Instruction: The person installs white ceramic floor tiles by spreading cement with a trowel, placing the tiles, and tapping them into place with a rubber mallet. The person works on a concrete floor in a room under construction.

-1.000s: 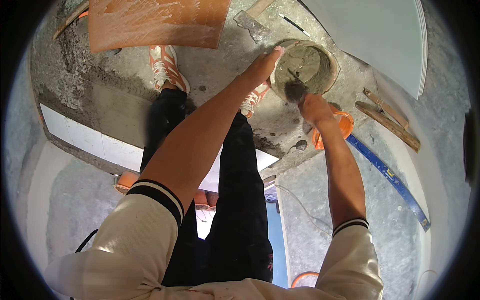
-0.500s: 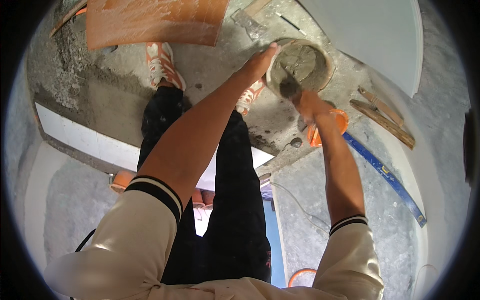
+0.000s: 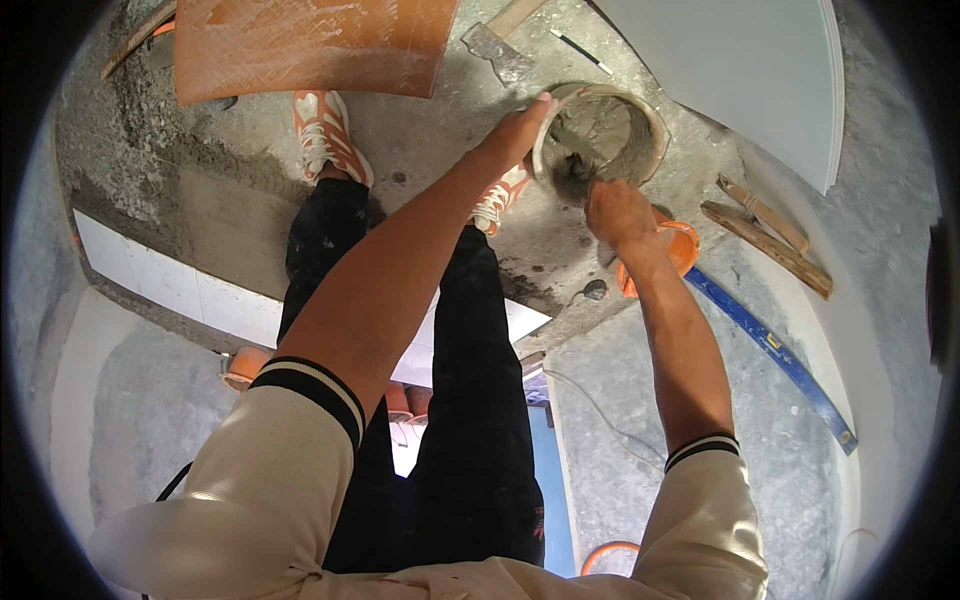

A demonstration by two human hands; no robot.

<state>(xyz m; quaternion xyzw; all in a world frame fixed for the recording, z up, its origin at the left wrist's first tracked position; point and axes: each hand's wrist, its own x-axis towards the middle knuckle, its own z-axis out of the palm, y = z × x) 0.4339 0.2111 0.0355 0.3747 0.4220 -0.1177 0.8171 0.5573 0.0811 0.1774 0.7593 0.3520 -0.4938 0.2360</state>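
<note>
A round bucket (image 3: 655,165) of wet grey mortar (image 3: 598,125) stands on the floor, just beyond my right foot. My left hand (image 3: 522,130) grips its left rim, thumb along the edge. Closed in a fist at the near side of the bucket, my right hand (image 3: 618,212) holds a trowel (image 3: 578,172) by its handle. The mortar-coated blade is down in the mix and hard to make out; the handle is hidden in my fist. Just under my right wrist sits an orange bucket (image 3: 684,246), partly covered by the arm.
A hammer-like tool (image 3: 498,52) and a black-and-white stick (image 3: 580,50) lie beyond the bucket. Wood scraps (image 3: 770,245) and a blue level (image 3: 770,350) lie to the right. A large light panel (image 3: 760,80) stands far right, an orange-brown board (image 3: 310,50) far left. White tiles (image 3: 180,285) line the near floor.
My right hand has turned and drawn slightly nearer me with the trowel, whose blade sits lower in the near-left mortar. My left hand keeps its hold on the rim.
</note>
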